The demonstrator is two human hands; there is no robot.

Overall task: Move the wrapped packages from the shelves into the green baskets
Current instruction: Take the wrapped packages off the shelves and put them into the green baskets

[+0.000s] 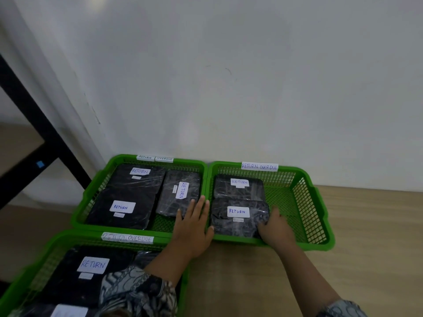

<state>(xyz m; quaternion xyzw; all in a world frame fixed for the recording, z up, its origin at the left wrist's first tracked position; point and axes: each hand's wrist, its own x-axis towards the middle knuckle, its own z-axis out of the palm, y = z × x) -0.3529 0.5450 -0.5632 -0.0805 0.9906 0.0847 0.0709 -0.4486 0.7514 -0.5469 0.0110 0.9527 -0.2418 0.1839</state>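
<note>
Wrapped package [238, 221], front of the right basket [309, 211]: position? (Checker)

It lies flat against that basket's left wall, "RETURN" label facing up. The rear package [239, 187] lies just behind it, edges touching. (Guide)

Right hand [275, 227]: state? (Checker)

Your right hand reaches over the basket's near rim and grips the wrapped package at its near right corner. The thumb points up along the right edge, and the fingers curl in at the corner. (Guide)

Left hand [193, 229]: state? (Checker)

Your left hand lies palm down with its fingers straight and close together, holding nothing. It rests over the rims where the right basket meets the left basket [91, 191]. Its thumb lies at the right basket's left wall; whether it touches the wrapped package cannot be told. (Guide)

Surroundings? (Checker)

The left basket holds three more packages [128, 202], all flat and labelled "RETURN". The near basket [68, 237] stands just in front of it and holds further dark packages, partly covered by your patterned sleeve [137, 291]. The baskets stand on the wooden surface [343, 271] against a white wall [229, 65]. A black shelf frame [52, 143] stands at the left. (Guide)
</note>
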